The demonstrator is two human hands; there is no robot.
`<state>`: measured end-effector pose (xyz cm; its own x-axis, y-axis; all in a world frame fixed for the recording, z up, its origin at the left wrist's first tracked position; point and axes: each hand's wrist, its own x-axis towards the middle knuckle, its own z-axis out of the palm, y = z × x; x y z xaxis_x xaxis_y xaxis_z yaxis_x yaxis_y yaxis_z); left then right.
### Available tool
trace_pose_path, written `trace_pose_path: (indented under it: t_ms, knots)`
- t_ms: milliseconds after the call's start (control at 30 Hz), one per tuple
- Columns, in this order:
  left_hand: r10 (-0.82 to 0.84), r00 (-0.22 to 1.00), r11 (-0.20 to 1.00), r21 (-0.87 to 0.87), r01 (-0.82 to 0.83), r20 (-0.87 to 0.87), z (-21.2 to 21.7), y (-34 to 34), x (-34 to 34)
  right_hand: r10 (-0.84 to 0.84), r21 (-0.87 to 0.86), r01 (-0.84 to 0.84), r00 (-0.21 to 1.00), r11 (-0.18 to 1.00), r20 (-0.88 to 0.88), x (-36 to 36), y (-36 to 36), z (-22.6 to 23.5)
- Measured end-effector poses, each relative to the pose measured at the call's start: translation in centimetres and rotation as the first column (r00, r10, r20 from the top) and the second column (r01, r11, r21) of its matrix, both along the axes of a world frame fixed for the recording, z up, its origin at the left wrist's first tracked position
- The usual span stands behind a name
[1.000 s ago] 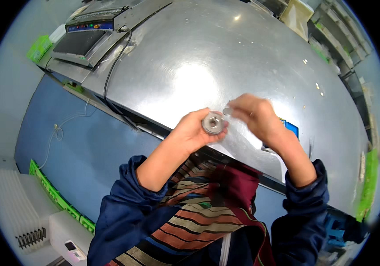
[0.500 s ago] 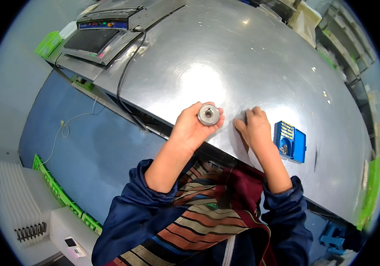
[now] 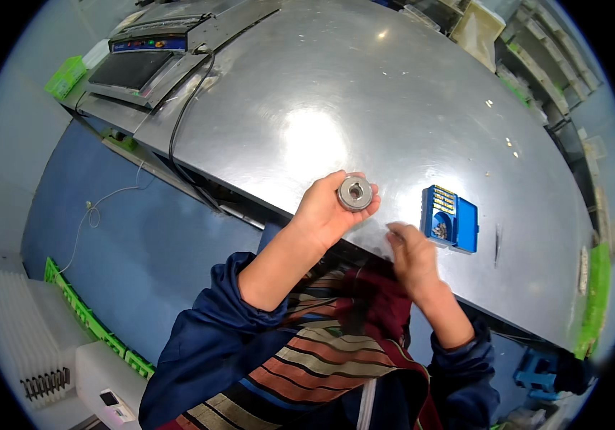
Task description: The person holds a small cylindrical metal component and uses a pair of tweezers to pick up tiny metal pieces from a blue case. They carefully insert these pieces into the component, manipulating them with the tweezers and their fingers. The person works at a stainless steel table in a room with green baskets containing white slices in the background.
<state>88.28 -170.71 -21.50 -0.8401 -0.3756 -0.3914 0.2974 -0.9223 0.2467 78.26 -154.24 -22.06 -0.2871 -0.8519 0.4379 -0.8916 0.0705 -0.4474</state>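
Observation:
A thick round metal ring [image 3: 355, 193] with a hole through its middle rests in my left hand [image 3: 327, 211]. The fingers of that hand curl around the ring's far side, over the near edge of the steel table. To the right, my right hand [image 3: 413, 258] hangs at the table edge, smeared by motion. Its fingers point left and look bent; whether anything small is between them I cannot make out. Just beyond it on the table stands an opened blue plastic box [image 3: 468, 223], with yellowish strips in slots and a heap of small metal pieces in a rounded compartment.
The steel table [image 3: 264, 129] stretches ahead. A machine with a dark flat plate [image 3: 131, 68] stands at the far left, and a black cable [image 3: 176, 136] hangs over the table's edge. A thin dark object [image 3: 498, 245] lies right of the box, with small pale bits [image 3: 512, 143] farther off.
My right hand has drawn back from the tabletop toward the table's near edge. The left hand, still holding the ring, has come slightly right and nearer. The view has shifted a little.

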Motion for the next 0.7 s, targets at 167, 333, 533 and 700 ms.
trace_pose_path:
  t_ms: [167,333,533,700]
  knots:
    - [-0.037,0.999,0.999,-0.022,0.038,0.030,0.2,1.8,-1.2,-0.160,0.148,0.102,0.868,0.984,0.470,0.2,-2.2,8.3]
    - [-0.078,0.996,0.995,-0.054,0.080,0.037,-0.3,2.8,-2.3,-0.140,0.259,0.065,0.949,0.964,0.284,-1.1,-4.2,8.3]
    - [-0.031,0.999,0.995,-0.095,0.034,0.036,1.1,3.8,-2.4,-0.331,0.270,0.233,0.850,0.934,0.409,-1.8,-5.2,6.6]
    - [-0.025,0.999,0.991,-0.131,0.020,-0.038,-0.5,3.8,-2.4,-0.406,0.340,0.251,0.740,0.906,0.536,-1.0,-6.3,7.1]
